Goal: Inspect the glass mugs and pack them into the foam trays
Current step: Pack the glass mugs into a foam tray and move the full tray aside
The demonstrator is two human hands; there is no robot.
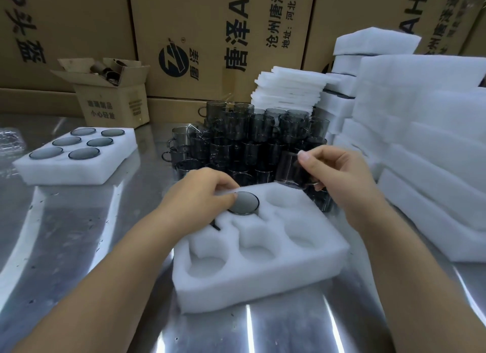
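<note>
Left hand [200, 197] fingers curl on the round base of the seated mug [246, 204] (upside down, far-left pocket) in the soft white foam tray [263, 281]. Right hand [342, 174] fingers pinch a second mug [290, 171], a smoky glass cylinder, over the tray's far-right edge. Shiny steel worktop [79, 247].

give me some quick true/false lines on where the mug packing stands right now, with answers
1. The near foam tray has one seated mug in it. True.
2. The right hand is empty. False: it holds a glass mug above the tray's far right corner.
3. The far tray on the left has all six pockets filled. True.
4. The left hand hangs clear of the near foam tray. False: its fingers touch the seated mug in the far-left pocket.
5. The pile of unpacked mugs stands behind the near foam tray. True.
</note>
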